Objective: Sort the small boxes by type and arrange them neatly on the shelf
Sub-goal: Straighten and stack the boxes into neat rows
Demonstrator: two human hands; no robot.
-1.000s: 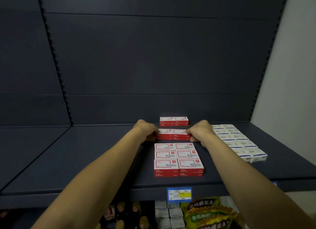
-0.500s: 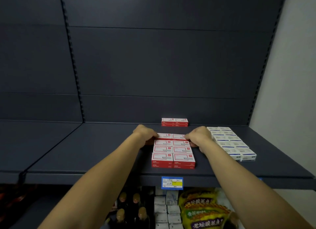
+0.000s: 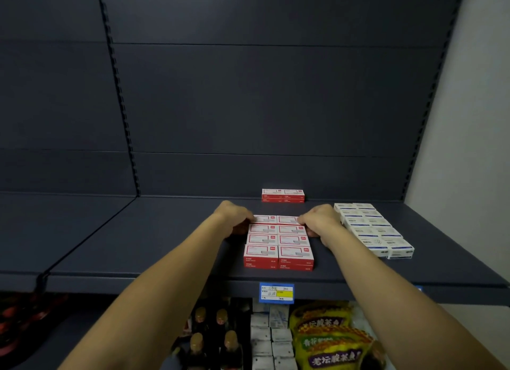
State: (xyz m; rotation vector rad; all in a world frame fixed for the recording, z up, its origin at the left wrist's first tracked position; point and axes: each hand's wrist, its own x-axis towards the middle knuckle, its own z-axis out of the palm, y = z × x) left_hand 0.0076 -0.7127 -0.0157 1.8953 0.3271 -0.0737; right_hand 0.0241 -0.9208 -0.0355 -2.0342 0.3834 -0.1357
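Red-and-white small boxes (image 3: pixel 278 244) lie in two tight columns on the dark shelf (image 3: pixel 154 248), stacked two high at the front. My left hand (image 3: pixel 234 217) and my right hand (image 3: pixel 320 220) press from either side on the rearmost pair of red boxes (image 3: pixel 276 219), which touches the block in front. A separate pair of red boxes (image 3: pixel 283 195) stands at the back wall. White-and-blue boxes (image 3: pixel 372 228) form two neat columns to the right.
A blue and yellow price tag (image 3: pixel 276 293) hangs on the shelf's front lip. On the level below stand dark bottles (image 3: pixel 212 333), white packets (image 3: pixel 269 339) and yellow snack bags (image 3: pixel 328 339). A pale wall (image 3: pixel 469 148) closes off the right side.
The pair of red boxes between my hands slid toward me, closing the gap to the block in front. The view shifted left and back.
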